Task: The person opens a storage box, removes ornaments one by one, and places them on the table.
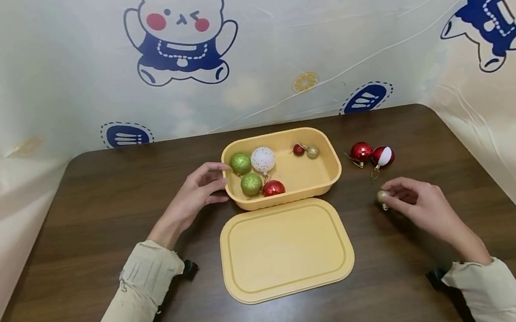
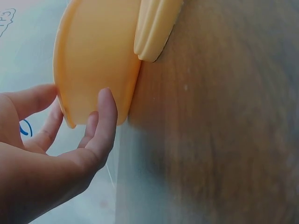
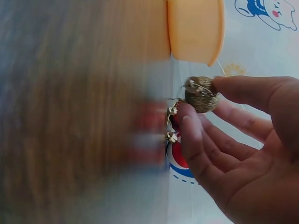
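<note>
My left hand (image 1: 193, 196) rests at the left end of the yellow box (image 1: 289, 197), fingertips against its rim and outer wall. In the left wrist view, relaxed fingers touch the outside of the box (image 2: 93, 56). My right hand (image 1: 419, 206) pinches a small gold glitter bauble (image 3: 202, 94) between thumb and fingers, just over the table to the right of the yellow lid (image 1: 286, 249). Inside the box sit green baubles (image 1: 251, 184), a white speckled bauble (image 1: 263, 159), a red bauble (image 1: 273, 188), a small red bauble (image 1: 298, 149) and a small gold bauble (image 1: 313, 152).
On the dark wooden table (image 1: 118, 205), a shiny red bauble (image 1: 361, 151) and a red-and-white bauble (image 1: 383, 156) lie right of the box, beyond my right hand. The lid lies flat in front of the box. A patterned cloth (image 1: 267, 30) hangs behind the table.
</note>
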Tool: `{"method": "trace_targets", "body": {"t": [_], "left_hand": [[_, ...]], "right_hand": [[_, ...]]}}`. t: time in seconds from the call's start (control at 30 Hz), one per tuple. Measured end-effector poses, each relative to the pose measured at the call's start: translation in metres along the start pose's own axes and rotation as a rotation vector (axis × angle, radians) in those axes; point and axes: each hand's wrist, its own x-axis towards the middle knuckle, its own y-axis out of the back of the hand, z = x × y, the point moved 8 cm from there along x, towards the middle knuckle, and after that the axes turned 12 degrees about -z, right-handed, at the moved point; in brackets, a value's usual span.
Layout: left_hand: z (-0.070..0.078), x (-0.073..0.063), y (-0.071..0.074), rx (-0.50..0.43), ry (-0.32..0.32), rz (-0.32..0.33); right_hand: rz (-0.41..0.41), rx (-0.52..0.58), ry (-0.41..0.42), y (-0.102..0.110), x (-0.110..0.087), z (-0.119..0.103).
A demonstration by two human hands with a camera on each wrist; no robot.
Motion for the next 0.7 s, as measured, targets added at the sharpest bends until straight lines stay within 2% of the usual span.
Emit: {"method": "trace_targets", "body": {"t": [0.2,0.37,0.7], "left_hand": [[-0.001,0.002,0.000,0.005,0.003,-0.001],[-0.002,0.002,0.000,0.010,0.005,0.004],[-0.001,0.002,0.001,0.010,0.002,0.000]], "right_hand": [[-0.086,-0.036,-0.002,-0.011,0.003,0.004],[-0.091,-0.055,0.024,-0.014,0.004,0.003],[-0.114,-0.069,0.001,-0.013,0.003,0.002]]}}
